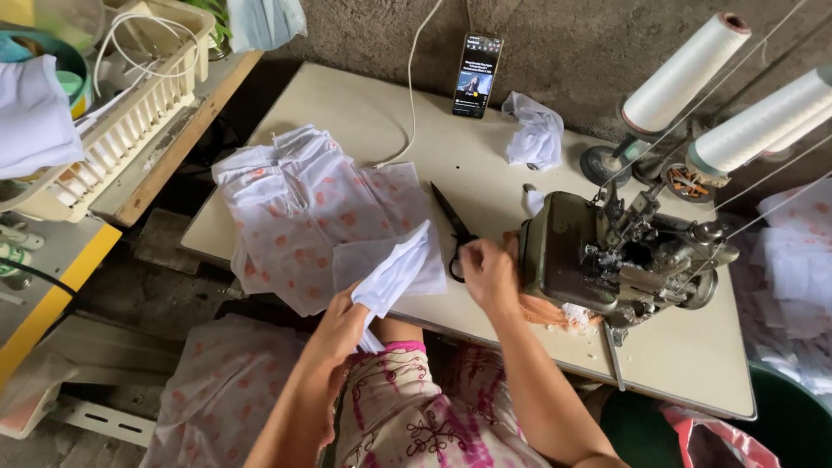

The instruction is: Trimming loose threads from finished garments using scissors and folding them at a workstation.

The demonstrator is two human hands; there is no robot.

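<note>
Head | left hand [340, 322] grips white cloth [394, 276] | right hand [487, 273] state unclear | basket [139, 113]: cords

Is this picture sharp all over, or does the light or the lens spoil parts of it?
Head view: soft daylight, mostly sharp; the white thread cones nearly blow out; the table edges bow from the wide lens; the left hand holding white cloth and the right hand by the sewing machine are slightly soft; the phone screen glows, unreadable.
</note>
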